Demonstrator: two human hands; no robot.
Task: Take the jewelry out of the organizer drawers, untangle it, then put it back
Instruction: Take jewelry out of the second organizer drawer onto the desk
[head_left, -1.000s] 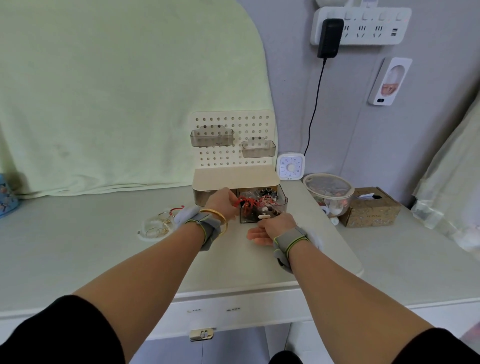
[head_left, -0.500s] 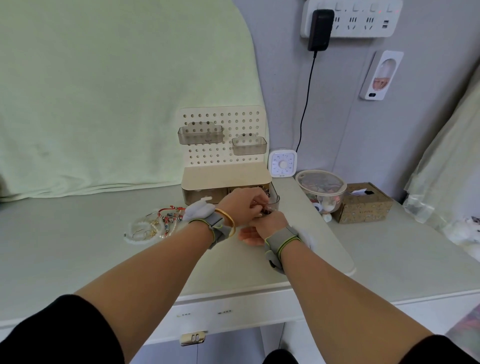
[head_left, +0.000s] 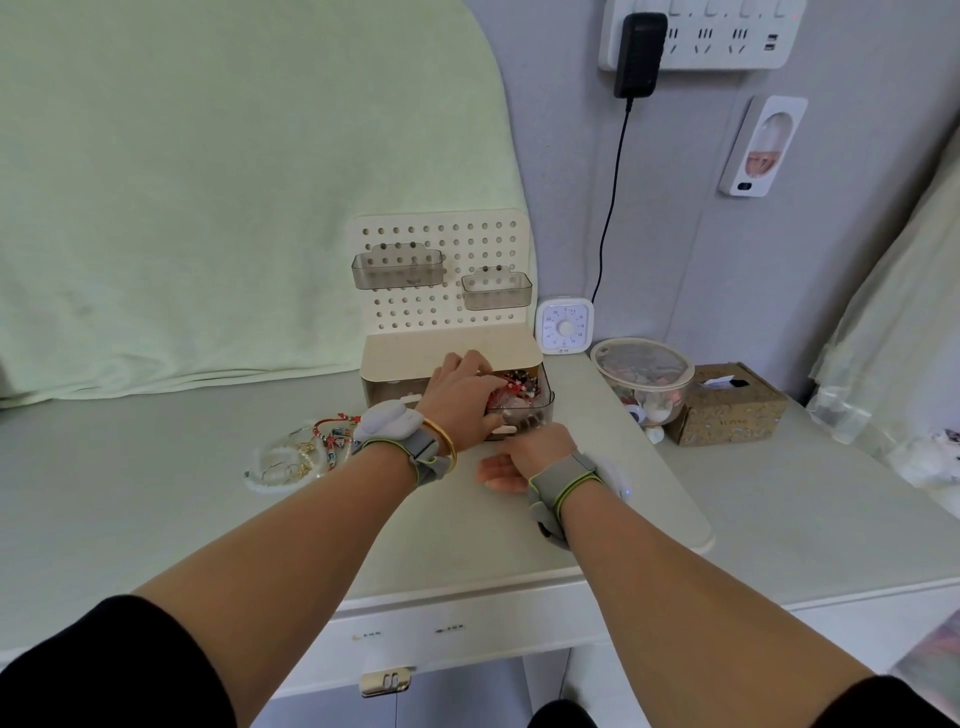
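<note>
Head view: the organizer (head_left: 451, 349) is standing on the table (head_left: 156, 467), its right drawer (head_left: 524, 408) pulled out. The left hand (head_left: 464, 400) is reaching into this drawer, fingers closing on red beaded jewelry (head_left: 519, 383). The right hand (head_left: 524, 457) is resting just in front of the drawer; its grip cannot be determined. More jewelry (head_left: 304, 451) is lying left of the organizer

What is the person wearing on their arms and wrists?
Both arms have short black sleeves and bare forearms. Each wrist wears a grey strap edged in yellow-green with a white pod attached. The left hand also has a gold bangle at the wrist. The right hand has none.
</note>
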